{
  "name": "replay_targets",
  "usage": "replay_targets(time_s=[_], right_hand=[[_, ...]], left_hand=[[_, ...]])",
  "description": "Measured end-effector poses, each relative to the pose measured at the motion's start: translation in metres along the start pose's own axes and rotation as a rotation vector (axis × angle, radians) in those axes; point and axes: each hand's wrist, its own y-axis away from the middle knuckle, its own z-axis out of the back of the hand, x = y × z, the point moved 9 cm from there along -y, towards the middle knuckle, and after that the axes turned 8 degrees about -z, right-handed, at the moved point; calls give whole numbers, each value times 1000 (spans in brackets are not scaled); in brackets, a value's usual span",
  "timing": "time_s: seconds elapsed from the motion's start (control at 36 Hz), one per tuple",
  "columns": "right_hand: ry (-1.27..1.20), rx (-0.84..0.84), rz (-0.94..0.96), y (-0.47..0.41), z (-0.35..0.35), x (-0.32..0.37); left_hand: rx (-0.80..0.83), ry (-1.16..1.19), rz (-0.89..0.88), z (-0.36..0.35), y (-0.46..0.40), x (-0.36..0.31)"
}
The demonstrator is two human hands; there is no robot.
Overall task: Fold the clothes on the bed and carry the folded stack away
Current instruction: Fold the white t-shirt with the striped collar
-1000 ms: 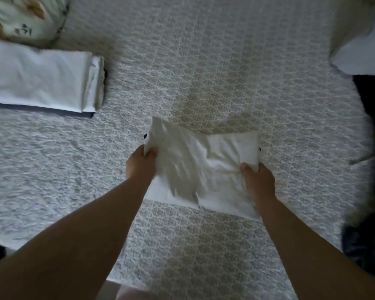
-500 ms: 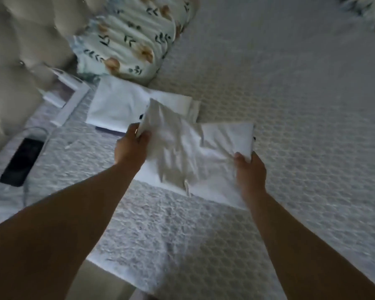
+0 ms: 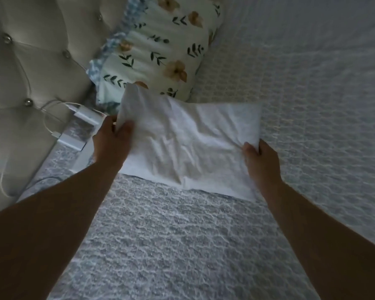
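Folded white garment [image 3: 188, 148] is held over the bed [image 3: 182, 245], stretched between both hands in the head view. The left hand [image 3: 113, 141] pinches its left edge, thumb on top and fingers curled under the cloth, so that the near-left corner stands up in a peak in front of the floral pillow [image 3: 160, 46]. The right hand [image 3: 261, 163] grips the right edge, thumb pressed on top and fingers tucked beneath. The garment's near edge hangs just above the textured bedspread; whether the far part rests on anything below cannot be told, since it covers whatever lies under it. No container shows in this view. To the left, a white charger [image 3: 86, 115] with its cable [image 3: 50, 124] lies beside the tufted headboard [image 3: 30, 61], well apart from the garment.

Against half a second ago, the garment has travelled toward the pillow: the folded stack that then showed behind it is now fully hidden under it, the dark phone at the left has left the picture, and the pillow and headboard fill more of the view. Both hands keep the same holds on the same edges.
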Motion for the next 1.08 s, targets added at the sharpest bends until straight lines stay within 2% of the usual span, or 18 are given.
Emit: replay_targets(time_s=[0.11, 0.19, 0.25, 0.28, 0.33, 0.39, 0.42, 0.44, 0.56, 0.75, 0.83, 0.92, 1.0, 1.08], right_hand=[[9, -61, -136, -19, -10, -20], [70, -102, -242, -19, -11, -29], [143, -190, -260, -15, -2, -26], [209, -251, -214, -13, 3, -18], [426, -330, 1, -7, 0, 17], [632, -282, 277, 1, -25, 47], [702, -223, 377, 3, -42, 54], [751, -163, 426, 4, -57, 56], [844, -30, 349, -2, -90, 20], [757, -129, 307, -6, -95, -4], [749, -78, 261, -3, -93, -10], [767, -19, 289, 13, -85, -17], [755, 5, 309, 43, -68, -28], [688, 64, 242, 81, -45, -54]], left_hand=[[5, -37, 78, -25, -3, 29], [103, -119, 132, -41, 2, 42], [90, -128, 185, -42, 5, 43], [53, -162, 146, -38, 6, 35], [28, -339, -126, -38, 6, -2], [185, -561, -454, -66, 18, -35], [281, -629, -539, -82, 24, -40], [354, -658, -554, -95, 28, -39], [469, -666, -468, -124, 28, -12], [446, -598, -482, -138, 17, 2], [518, -628, -449, -137, 17, 3], [650, -636, -285, -139, 23, 4], [639, -525, -48, -135, 52, -11], [640, -433, -165, -143, 124, -58]])
